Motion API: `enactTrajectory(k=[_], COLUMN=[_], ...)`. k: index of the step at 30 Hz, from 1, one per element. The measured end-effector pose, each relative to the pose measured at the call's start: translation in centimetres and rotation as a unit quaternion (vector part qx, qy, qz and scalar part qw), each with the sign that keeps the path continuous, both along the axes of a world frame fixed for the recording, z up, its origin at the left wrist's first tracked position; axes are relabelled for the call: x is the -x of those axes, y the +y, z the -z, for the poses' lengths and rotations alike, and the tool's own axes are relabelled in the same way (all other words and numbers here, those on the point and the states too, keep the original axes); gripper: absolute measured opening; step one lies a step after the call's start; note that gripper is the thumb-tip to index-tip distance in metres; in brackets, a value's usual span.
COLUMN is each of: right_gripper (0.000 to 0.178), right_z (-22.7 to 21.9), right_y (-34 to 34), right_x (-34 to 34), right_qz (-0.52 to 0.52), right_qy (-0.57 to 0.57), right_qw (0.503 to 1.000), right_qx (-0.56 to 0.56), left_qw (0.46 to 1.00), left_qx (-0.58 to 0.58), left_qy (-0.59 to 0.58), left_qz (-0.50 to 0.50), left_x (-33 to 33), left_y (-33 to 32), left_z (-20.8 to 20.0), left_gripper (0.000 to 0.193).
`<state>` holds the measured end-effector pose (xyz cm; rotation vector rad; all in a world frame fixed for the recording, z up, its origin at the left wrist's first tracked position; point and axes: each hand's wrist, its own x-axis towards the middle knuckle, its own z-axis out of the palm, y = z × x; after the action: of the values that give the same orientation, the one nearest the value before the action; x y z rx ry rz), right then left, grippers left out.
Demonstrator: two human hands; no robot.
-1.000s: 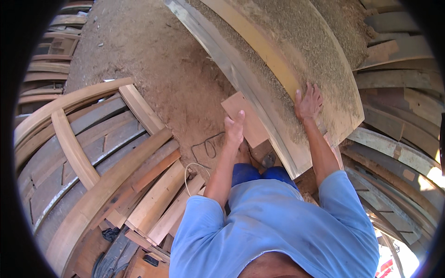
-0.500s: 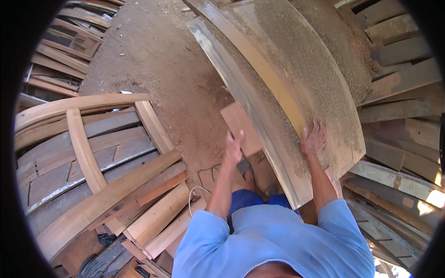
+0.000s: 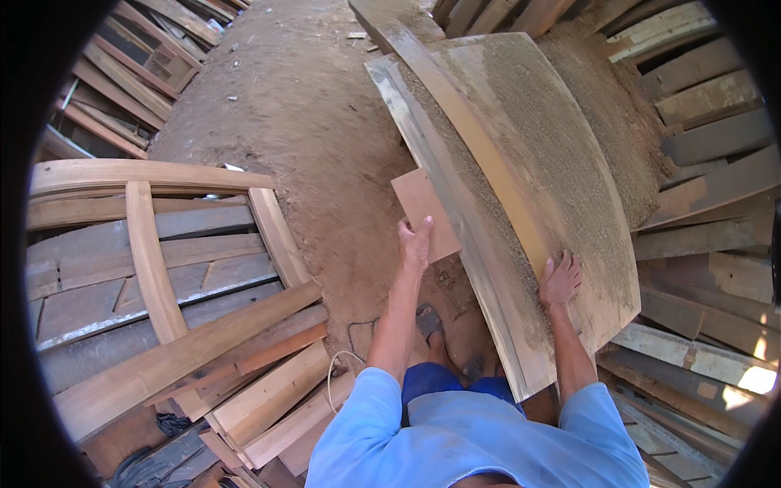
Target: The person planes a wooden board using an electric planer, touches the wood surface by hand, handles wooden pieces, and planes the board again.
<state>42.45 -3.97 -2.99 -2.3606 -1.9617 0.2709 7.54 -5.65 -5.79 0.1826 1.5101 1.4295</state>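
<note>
Head camera view shows your left hand gripping a small wooden panel at the sawdust-strewn worktop's left edge, while your right hand is resting open, fingers slightly spread, by the near end of a long wooden plank.

Your small panel reads as wood, smooth and matt. Your long plank: wood, smooth yellowish face, dusty toward the edges. Your table: wood, mostly coated in coarse sawdust, so rough and dull, barer at the rim. Frame on your left: clean pale wood, smooth. Ground ahead of you: rough matt dirt. Your shirt: matt cloth, lightly creased.
</note>
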Motion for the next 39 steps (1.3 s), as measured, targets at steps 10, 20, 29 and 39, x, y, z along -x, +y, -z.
enactTrajectory(k=[10, 20, 29, 39], right_gripper=[0.08, 0.082, 0.082, 0.081], right_z=[-4.1, -3.2, -3.2, -2.9], right_y=[13.0, 12.8, 13.0, 12.7], right_x=[12.7, 12.9, 12.6, 12.4], right_qz=[-0.092, -0.103, -0.118, -0.117], right_qy=[0.021, 0.017, 0.013, 0.022], right_qw=[0.994, 0.994, 0.992, 0.993], right_qx=[0.049, 0.034, 0.033, 0.025], left_qw=[0.997, 0.994, 0.991, 0.998], left_qx=[-0.05, 0.025, -0.014, -0.022], left_qy=[0.048, 0.104, 0.13, 0.044], left_qz=[0.018, 0.0, 0.022, 0.051], left_x=[-0.9, 17.6, 28.5, 24.0], left_y=[-0.7, 20.2, 31.3, 24.2], left_z=[2.0, -0.3, -0.5, -1.1], left_gripper=[0.063, 0.065, 0.06, 0.066])
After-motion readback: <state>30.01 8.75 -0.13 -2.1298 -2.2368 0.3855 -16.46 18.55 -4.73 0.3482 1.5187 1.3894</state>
